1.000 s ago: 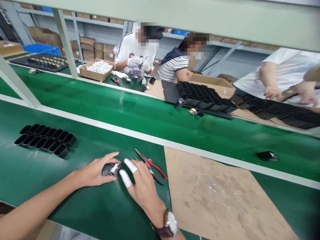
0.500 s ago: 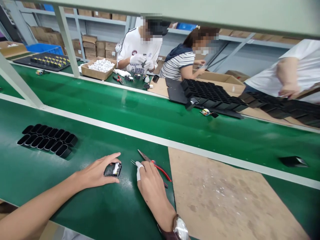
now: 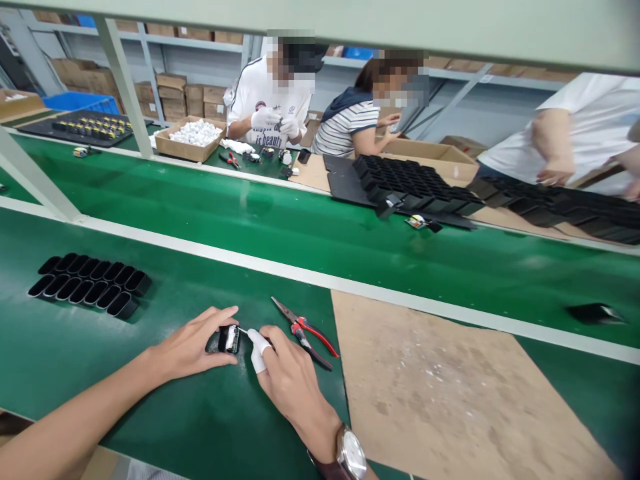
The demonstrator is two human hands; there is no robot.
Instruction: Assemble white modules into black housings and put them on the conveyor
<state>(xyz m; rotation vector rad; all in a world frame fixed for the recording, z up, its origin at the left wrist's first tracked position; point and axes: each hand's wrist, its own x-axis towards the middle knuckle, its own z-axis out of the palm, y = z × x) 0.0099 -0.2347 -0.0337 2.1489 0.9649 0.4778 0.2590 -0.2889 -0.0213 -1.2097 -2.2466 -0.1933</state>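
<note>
My left hand [image 3: 193, 343] is closed around a small black housing [image 3: 223, 340], thumb and fingers on opposite sides. Its open end faces right and shows a white part and a bit of green circuit board inside. In my right hand [image 3: 290, 373] I pinch thin metal tweezers [image 3: 243, 330], mostly covered by the fingers. Their tips reach the upper edge of the housing's opening; whether they touch the parts inside I cannot tell. A white cover wraps one finger of this hand. Just beyond it lie long-nose pliers [image 3: 300, 323] with red and black handles.
Two rows of empty black housings [image 3: 107, 297] stand at left. A brown board [image 3: 425, 373] lies at right. Across the green conveyor [image 3: 240, 213], co-workers sit by a box of white parts [image 3: 195, 150] and stacked black housings [image 3: 415, 183]. A black piece [image 3: 595, 313] lies on the conveyor.
My right hand has moved left from beside the pliers, bringing the tweezers to the housing. The pliers' handles now show more fully. My left hand keeps its hold.
</note>
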